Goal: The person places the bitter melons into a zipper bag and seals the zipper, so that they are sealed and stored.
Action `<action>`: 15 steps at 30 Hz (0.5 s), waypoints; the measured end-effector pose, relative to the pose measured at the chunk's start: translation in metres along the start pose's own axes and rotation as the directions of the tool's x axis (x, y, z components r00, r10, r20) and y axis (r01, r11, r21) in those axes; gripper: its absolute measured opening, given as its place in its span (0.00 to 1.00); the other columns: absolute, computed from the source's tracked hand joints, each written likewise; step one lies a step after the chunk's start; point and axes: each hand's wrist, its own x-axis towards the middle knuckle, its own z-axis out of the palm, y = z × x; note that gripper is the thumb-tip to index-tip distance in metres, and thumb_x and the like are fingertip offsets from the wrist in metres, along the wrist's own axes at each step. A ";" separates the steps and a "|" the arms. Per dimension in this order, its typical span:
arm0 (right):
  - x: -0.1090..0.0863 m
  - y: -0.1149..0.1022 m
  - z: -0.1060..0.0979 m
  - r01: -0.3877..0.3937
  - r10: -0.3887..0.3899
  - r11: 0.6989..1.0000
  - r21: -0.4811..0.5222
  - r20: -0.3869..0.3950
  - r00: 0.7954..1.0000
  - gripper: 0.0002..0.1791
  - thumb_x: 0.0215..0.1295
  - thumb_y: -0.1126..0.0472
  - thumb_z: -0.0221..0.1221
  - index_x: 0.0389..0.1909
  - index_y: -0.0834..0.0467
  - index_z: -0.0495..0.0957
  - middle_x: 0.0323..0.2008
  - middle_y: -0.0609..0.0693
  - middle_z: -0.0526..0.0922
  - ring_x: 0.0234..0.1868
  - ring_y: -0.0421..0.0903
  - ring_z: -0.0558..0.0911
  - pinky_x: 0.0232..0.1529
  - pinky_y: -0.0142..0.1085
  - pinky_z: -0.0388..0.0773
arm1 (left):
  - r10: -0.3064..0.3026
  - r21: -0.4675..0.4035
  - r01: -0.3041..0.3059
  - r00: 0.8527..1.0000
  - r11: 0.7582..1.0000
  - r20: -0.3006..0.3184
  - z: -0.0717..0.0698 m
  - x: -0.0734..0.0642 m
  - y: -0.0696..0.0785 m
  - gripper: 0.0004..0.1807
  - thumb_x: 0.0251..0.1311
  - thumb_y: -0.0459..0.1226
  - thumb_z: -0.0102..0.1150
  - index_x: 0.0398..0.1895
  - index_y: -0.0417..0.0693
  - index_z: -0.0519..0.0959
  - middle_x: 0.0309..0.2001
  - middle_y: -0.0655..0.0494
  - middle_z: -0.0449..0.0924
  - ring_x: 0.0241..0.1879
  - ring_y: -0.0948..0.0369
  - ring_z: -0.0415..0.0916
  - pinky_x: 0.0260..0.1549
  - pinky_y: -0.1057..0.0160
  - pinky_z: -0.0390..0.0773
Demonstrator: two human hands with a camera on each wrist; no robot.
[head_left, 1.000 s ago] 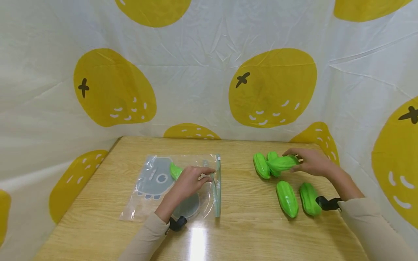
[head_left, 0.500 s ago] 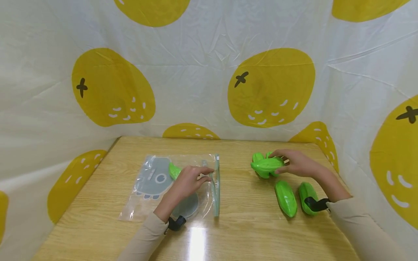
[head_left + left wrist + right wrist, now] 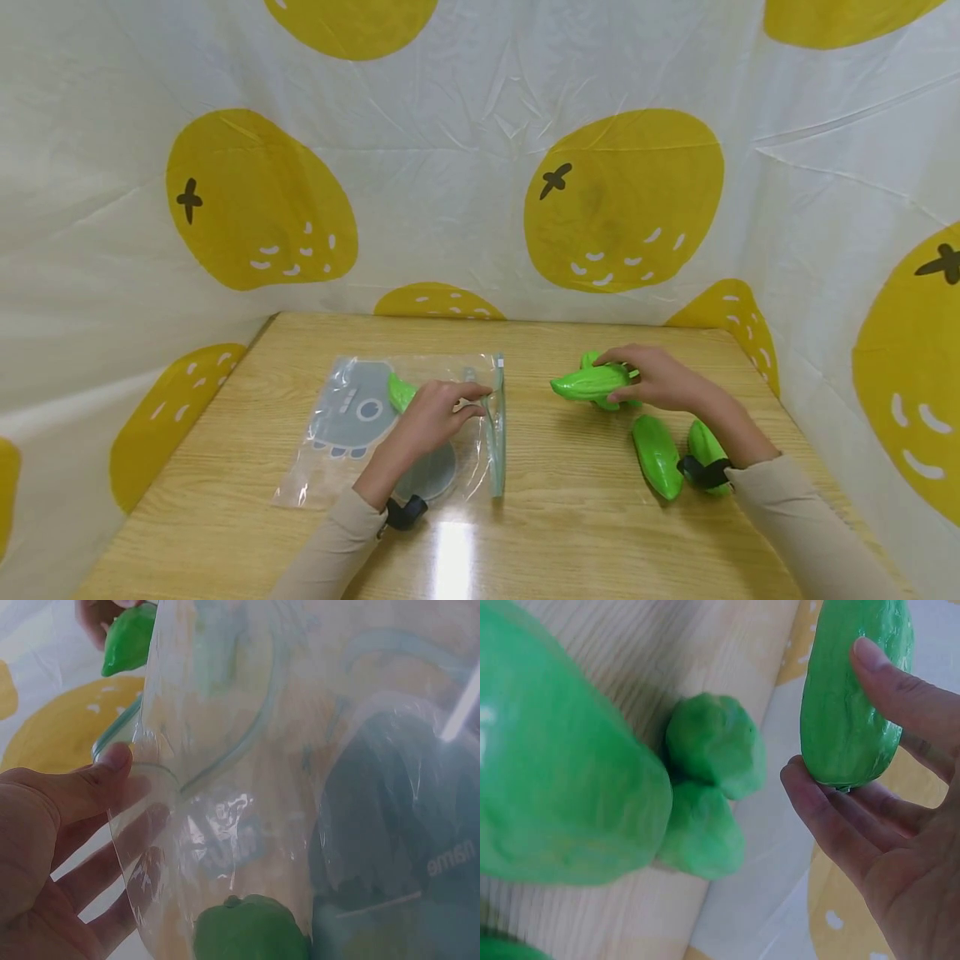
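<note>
A clear zip bag (image 3: 330, 479) with a grey cartoon print lies on the table. My left hand (image 3: 431, 417) pinches the rim of its mouth between thumb and finger, and the lips stand apart in the left wrist view. Inside the bag is one glossy green cucumber-like vegetable (image 3: 251, 930). My right hand (image 3: 660, 379) grips another green cucumber-like vegetable (image 3: 588, 383) by its blunt end, the pointed tip towards the bag. In the right wrist view, the thumb (image 3: 900, 686) lies along its side. Behind and under it two more are partly hidden.
Two more green vegetables lie nearer me on the right: one (image 3: 657, 458) in plain view, the other (image 3: 705, 446) partly behind the right wrist strap. The wooden table (image 3: 570, 533) ends at a white curtain (image 3: 442, 217) with yellow fruit prints.
My right hand has carried the green vegetable leftward, from above the right-hand pile towards the bag. The left hand and the bag have stayed in place.
</note>
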 end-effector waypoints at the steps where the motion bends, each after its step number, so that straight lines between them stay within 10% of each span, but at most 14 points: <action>1: 0.001 -0.001 0.001 -0.001 0.001 1.000 -0.004 -0.002 1.000 0.28 0.58 0.57 0.75 0.59 0.59 0.81 0.56 0.60 0.84 0.51 0.53 0.82 0.48 0.50 0.85 | 0.002 0.002 -0.002 1.000 1.000 -0.001 0.000 0.000 0.000 0.15 0.62 0.40 0.71 0.51 0.49 0.89 0.47 0.57 0.91 0.44 0.60 0.90 0.45 0.57 0.87; 15: 0.019 -0.012 0.024 0.030 -0.029 1.000 -0.009 0.039 0.999 0.27 0.58 0.57 0.75 0.59 0.56 0.81 0.51 0.57 0.84 0.46 0.47 0.80 0.45 0.39 0.79 | 0.001 0.007 -0.001 1.000 1.000 -0.001 0.000 0.000 0.000 0.15 0.62 0.41 0.71 0.51 0.50 0.89 0.47 0.57 0.91 0.43 0.60 0.89 0.43 0.58 0.87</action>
